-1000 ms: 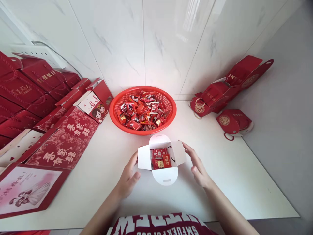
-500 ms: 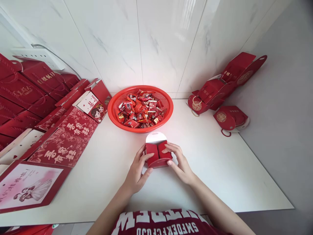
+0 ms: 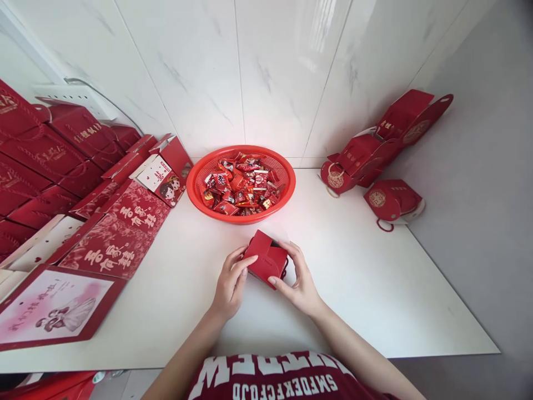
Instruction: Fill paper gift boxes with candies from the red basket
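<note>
A small red box (image 3: 266, 260) sits on the white table in front of me, turned at an angle, with a dark gap showing near its upper right edge. My left hand (image 3: 231, 278) grips its left side, index finger lying on the top. On the right side my right hand (image 3: 300, 280) holds it, thumb at the near corner and fingers at the far edge. A dark red cord shows beside the right fingers. Just beyond the box stands a red oval basket (image 3: 195, 201) with several wrapped candies (image 3: 239, 183) in it.
Several red gift boxes (image 3: 141, 208) and bags (image 3: 50, 155) crowd the left side, with a picture card box (image 3: 62, 305) nearest. More red boxes (image 3: 353, 158) stand at the back right, one (image 3: 391, 200) slightly nearer. A tiled wall (image 3: 275, 78) rises behind the table.
The box has turned at an angle, and a red flap now lies across its top where the white inside of a flap stood up. My fingers have shifted around it.
</note>
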`<act>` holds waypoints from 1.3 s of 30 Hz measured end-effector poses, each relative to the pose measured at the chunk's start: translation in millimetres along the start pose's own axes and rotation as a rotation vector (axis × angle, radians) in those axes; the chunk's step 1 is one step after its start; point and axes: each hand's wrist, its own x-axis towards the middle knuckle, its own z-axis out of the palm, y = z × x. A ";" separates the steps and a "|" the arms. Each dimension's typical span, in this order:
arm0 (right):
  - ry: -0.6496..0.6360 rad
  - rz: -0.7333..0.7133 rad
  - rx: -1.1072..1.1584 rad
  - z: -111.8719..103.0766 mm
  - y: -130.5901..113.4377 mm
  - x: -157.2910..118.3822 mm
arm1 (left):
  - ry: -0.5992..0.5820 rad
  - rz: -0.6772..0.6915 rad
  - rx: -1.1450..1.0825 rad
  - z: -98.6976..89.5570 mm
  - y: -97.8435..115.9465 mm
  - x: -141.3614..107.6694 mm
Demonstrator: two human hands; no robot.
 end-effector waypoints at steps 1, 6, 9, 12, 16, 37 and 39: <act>0.010 -0.046 -0.016 -0.4 -1.0 -0.9 | -0.011 0.001 -0.010 -0.2 1.0 0.9; -0.007 -0.223 -0.068 -4.1 1.3 -2.7 | -0.046 -0.005 -0.073 0.3 3.3 2.1; -0.026 -0.258 -0.127 -8.4 4.0 -1.6 | -0.010 -0.043 -0.065 -0.5 3.4 1.9; -0.030 -0.264 -0.178 -12.2 4.2 -0.6 | 0.072 -0.087 -0.014 -1.2 9.6 1.7; -0.048 -0.289 -0.222 -12.5 1.2 -2.5 | 0.024 -0.020 0.105 3.0 30.6 1.1; -0.457 -0.380 -0.269 15.4 -15.1 -24.4 | -0.306 -0.002 0.497 -72.8 41.1 -15.3; -0.512 -0.412 -0.303 15.6 -17.5 -27.1 | -0.298 -0.041 0.520 -83.3 46.0 -26.4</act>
